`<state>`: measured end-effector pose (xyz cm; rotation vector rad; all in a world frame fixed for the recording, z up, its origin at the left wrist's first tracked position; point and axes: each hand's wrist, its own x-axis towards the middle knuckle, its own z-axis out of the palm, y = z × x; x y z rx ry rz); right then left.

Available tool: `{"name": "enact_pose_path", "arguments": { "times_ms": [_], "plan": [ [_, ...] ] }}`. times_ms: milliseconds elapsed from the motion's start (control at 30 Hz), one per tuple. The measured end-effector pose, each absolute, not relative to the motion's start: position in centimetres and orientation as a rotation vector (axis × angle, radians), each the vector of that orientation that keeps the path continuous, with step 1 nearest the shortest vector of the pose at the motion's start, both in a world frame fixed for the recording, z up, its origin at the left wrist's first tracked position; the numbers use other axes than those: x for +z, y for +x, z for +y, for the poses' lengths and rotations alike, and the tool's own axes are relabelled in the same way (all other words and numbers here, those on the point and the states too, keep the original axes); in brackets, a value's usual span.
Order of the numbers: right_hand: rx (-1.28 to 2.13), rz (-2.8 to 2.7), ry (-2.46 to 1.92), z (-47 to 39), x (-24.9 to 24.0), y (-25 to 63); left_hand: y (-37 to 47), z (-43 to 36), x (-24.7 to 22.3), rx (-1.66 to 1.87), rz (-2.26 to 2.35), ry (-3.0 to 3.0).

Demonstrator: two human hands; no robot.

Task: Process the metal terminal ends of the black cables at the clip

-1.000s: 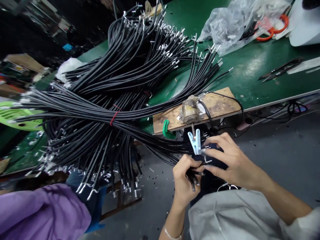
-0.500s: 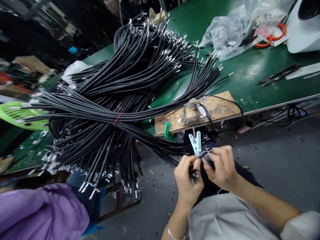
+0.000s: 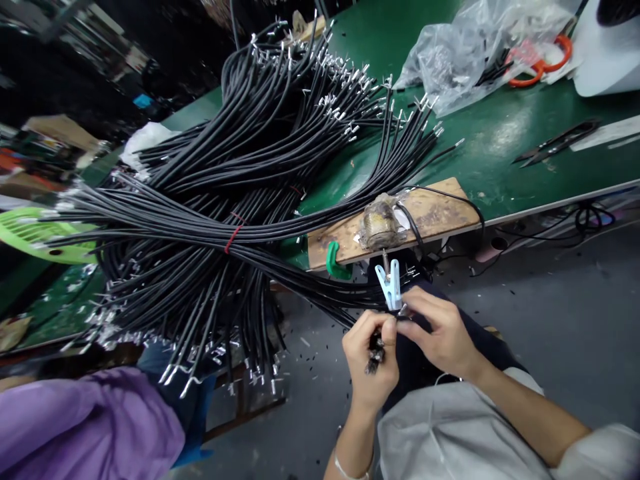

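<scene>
My left hand point(image 3: 373, 357) is closed around the ends of several black cables, with dark and silvery tips poking out of the fist. Close beside it, my right hand point(image 3: 443, 330) pinches a small silvery cable end, partly hidden by the fingers. Just above both hands is a light blue clothespin point(image 3: 389, 283), attached to a metal shaft of a small motor wrapped in clear tape point(image 3: 381, 223). That motor sits on a wooden board point(image 3: 440, 208) at the table's edge. A bundle of black cables point(image 3: 300, 283) runs from the left towards my hands.
A large pile of black cables point(image 3: 200, 157) tied with red string covers the green table point(image 3: 500, 160). A green clamp point(image 3: 338, 261) grips the board. Snips point(image 3: 557, 143), orange-handled scissors point(image 3: 543, 67) and a plastic bag point(image 3: 440, 63) lie right. A person's purple clothing point(image 3: 90, 427) shows lower left.
My right hand has shifted slightly left, its fingers now closer to the clothespin's lower end. My left hand has turned a little, showing more of the cable tips. The view has moved slightly.
</scene>
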<state>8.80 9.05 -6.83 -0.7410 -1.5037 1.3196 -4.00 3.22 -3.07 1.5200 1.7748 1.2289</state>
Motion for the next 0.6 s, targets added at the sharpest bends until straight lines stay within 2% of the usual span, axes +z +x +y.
{"name": "enact_pose_path", "arguments": {
  "times_ms": [100, 133, 300, 367, 433, 533, 600],
  "plan": [
    [1.115, -1.672, -0.685, 8.9, -5.6, 8.7, -4.4, 3.3, -2.8, 1.13, 1.773, 1.538],
    [1.157, -1.665, -0.659, 8.9, -5.6, 8.7, -4.7, 3.4, -2.7, 1.087, 1.725, 1.548],
    [2.16, -1.077, -0.383, 8.9, -6.4, 8.9, -5.8, 4.0, -2.4, 1.187, 1.285, 1.633],
    [2.339, -0.967, -0.451, 9.5, -6.5, 8.9, -5.7, 4.1, -2.6, 1.268, 1.27, 1.643],
    [2.291, -1.0, -0.608, 10.8, -6.3, 8.9, -5.5, 4.1, -2.8, 1.318, 1.323, 1.639],
    [2.022, -1.019, -0.808, 13.2, -5.5, 8.7, -5.3, 4.0, -3.1, 1.386, 1.374, 1.609],
    [1.946, -1.072, -0.816, 14.4, -4.7, 8.3, -5.3, 3.9, -3.2, 1.44, 1.366, 1.591]
  ]
}}
